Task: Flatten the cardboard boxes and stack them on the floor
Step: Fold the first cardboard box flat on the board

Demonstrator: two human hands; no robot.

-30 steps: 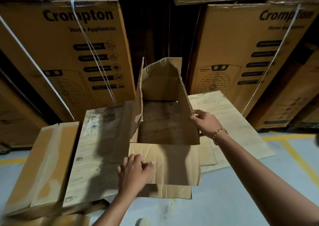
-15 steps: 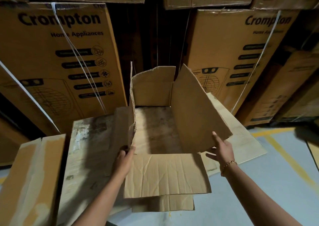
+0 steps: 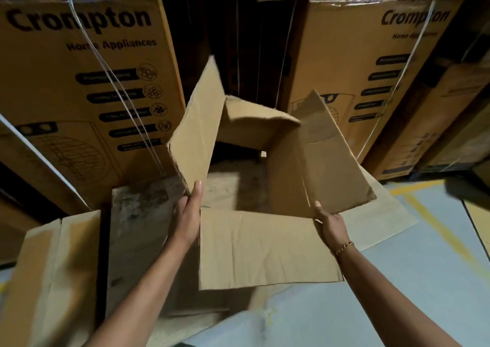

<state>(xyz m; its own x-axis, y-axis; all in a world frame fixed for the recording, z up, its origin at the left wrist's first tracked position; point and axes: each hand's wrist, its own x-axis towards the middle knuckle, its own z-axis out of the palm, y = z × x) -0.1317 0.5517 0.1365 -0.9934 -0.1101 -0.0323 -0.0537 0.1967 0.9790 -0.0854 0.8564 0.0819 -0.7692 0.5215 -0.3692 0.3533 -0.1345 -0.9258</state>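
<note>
1. Firstly, pinched by the right hand (image 3: pixel 331 224) at the near corner of the right flap (image 3: pixel 326 161), thumb on top and fingers hidden beneath; bracelet (image 3: pixel 344 247) on that wrist.
2. Met on the other side by the left hand (image 3: pixel 187 214), fingers laid nearly straight up the near edge of the left flap (image 3: pixel 197 134); pinching or merely pressing, cannot tell.
3. Held so between both hands: cardboard box (image 3: pixel 265 248), open-topped, side flaps splayed up and outward, near flap hanging toward the wearer, above flattened sheets (image 3: pixel 138 227) lying on the floor (image 3: pixel 397 293).
4. Probably light and easy to swing about, yet floppy at the creases and stiff only across each panel. Dry and matte, so unlikely to slip.
5. Best taken at opposite corners or along the fold lines, then pushed diagonally to collapse the walls; risks tearing if tugged by a flap tip.
6. Plain brown, creased and scuffed, with worn edges and a dingy surface seen within; no print visible, unlike the strapped printed cartons (image 3: pixel 79 81) stacked behind.
</note>
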